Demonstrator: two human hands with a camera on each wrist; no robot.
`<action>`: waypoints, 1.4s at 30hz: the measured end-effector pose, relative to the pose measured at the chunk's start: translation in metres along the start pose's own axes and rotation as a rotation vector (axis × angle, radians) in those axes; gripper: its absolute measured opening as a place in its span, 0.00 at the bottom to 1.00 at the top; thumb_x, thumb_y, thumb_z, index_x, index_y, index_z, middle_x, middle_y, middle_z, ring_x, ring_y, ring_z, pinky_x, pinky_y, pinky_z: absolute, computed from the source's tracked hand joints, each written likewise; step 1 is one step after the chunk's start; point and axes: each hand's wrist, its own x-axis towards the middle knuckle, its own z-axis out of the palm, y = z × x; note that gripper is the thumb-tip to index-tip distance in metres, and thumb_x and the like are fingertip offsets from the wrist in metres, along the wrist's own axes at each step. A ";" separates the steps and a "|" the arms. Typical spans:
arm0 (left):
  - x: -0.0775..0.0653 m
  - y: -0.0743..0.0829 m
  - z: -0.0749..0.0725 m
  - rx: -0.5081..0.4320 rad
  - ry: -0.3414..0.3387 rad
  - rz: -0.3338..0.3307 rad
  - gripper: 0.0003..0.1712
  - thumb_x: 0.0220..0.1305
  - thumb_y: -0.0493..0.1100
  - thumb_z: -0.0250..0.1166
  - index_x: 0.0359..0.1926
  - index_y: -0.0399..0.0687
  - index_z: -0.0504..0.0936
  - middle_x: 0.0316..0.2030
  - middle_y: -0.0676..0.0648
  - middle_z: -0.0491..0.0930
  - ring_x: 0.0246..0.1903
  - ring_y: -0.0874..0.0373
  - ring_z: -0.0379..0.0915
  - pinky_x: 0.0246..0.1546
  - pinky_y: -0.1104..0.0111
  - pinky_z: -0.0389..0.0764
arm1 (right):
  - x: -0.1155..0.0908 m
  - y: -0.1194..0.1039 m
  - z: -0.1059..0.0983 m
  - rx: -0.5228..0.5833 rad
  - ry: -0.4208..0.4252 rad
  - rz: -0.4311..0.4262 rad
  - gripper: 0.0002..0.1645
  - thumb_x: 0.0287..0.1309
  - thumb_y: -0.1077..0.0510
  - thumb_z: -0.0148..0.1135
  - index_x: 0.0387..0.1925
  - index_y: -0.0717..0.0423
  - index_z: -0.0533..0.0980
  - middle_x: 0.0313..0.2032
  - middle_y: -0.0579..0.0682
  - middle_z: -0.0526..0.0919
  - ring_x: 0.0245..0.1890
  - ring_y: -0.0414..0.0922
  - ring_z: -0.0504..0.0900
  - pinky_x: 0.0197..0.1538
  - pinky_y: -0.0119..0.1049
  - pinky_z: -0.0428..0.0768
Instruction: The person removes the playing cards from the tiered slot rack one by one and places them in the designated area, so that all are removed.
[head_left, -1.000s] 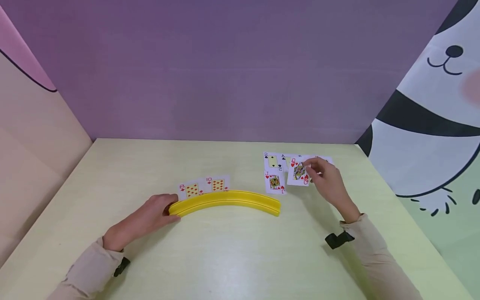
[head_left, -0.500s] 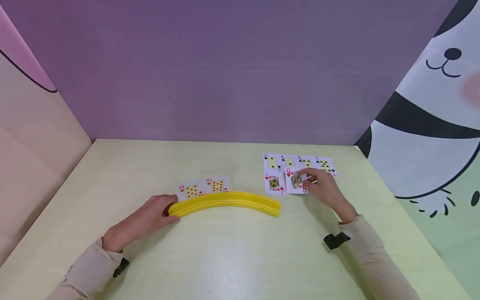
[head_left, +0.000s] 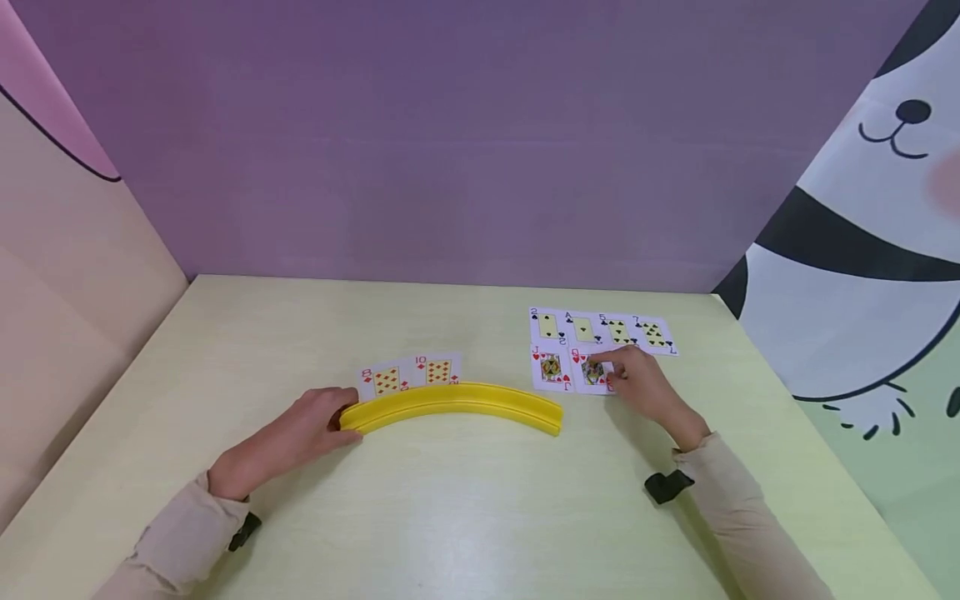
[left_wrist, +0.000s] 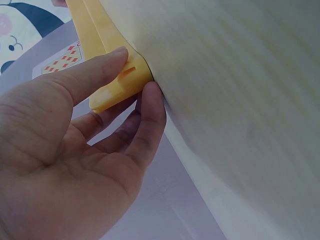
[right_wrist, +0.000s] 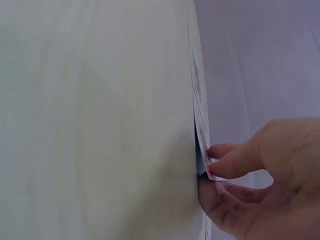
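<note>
- The left hand [head_left: 292, 429] has its thumb and fingers curled round the left end of the yellow card holder [head_left: 450, 398], which sits on the table [head_left: 450, 517].
- The 8 of diamonds [head_left: 386, 381] and 10 of diamonds [head_left: 438, 369] stand side by side in the holder, lower edges hidden.
- The right hand [head_left: 648, 387] pinches the queen of hearts [head_left: 589, 372] between thumb and bent fingers, its gripped edge raised off the table.
- The jack of hearts [head_left: 551, 369] lies just left of the queen.
- Beyond them, 4 black cards [head_left: 611, 332] lie in a row.

The table [head_left: 450, 508] is backed by a purple wall [head_left: 465, 150], flanked left by a beige wall [head_left: 67, 283] and right by a cartoon animal [head_left: 855, 229].
</note>
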 end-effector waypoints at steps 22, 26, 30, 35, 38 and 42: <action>0.002 0.001 0.001 -0.001 0.004 -0.026 0.13 0.58 0.35 0.73 0.39 0.42 0.76 0.29 0.51 0.72 0.28 0.59 0.67 0.27 0.73 0.69 | 0.000 -0.020 -0.002 -0.135 -0.080 0.055 0.21 0.59 0.71 0.61 0.55 0.72 0.77 0.48 0.67 0.83 0.47 0.60 0.71 0.47 0.51 0.69; 0.002 0.001 0.001 0.000 0.005 -0.022 0.13 0.59 0.35 0.73 0.39 0.41 0.76 0.28 0.51 0.72 0.28 0.59 0.67 0.27 0.72 0.69 | 0.000 -0.020 -0.002 -0.146 -0.079 0.043 0.20 0.58 0.71 0.61 0.54 0.72 0.78 0.48 0.67 0.83 0.48 0.60 0.72 0.48 0.52 0.70; 0.002 0.000 0.001 0.012 0.005 -0.024 0.13 0.58 0.36 0.73 0.39 0.42 0.76 0.28 0.51 0.72 0.28 0.59 0.66 0.27 0.73 0.69 | 0.001 -0.020 -0.001 -0.153 -0.077 0.028 0.19 0.58 0.72 0.62 0.52 0.72 0.78 0.48 0.67 0.83 0.49 0.61 0.72 0.52 0.55 0.70; 0.001 0.000 0.001 0.012 0.006 -0.017 0.13 0.58 0.36 0.73 0.38 0.42 0.75 0.27 0.52 0.71 0.27 0.59 0.66 0.26 0.73 0.69 | 0.000 -0.020 -0.001 -0.141 -0.079 0.029 0.19 0.58 0.72 0.61 0.53 0.72 0.78 0.48 0.67 0.83 0.49 0.61 0.72 0.52 0.55 0.70; 0.001 0.000 0.001 0.007 0.007 -0.009 0.13 0.58 0.36 0.73 0.38 0.41 0.76 0.27 0.51 0.71 0.27 0.59 0.66 0.26 0.73 0.69 | 0.000 -0.020 -0.001 -0.137 -0.080 0.031 0.20 0.58 0.72 0.61 0.53 0.72 0.78 0.48 0.67 0.83 0.49 0.62 0.72 0.52 0.55 0.71; 0.001 0.001 0.000 0.006 0.003 -0.008 0.13 0.58 0.35 0.73 0.38 0.42 0.75 0.26 0.51 0.71 0.27 0.59 0.66 0.26 0.73 0.69 | 0.000 -0.018 -0.001 -0.146 -0.076 0.009 0.20 0.57 0.72 0.61 0.52 0.73 0.78 0.47 0.67 0.84 0.51 0.64 0.73 0.53 0.57 0.72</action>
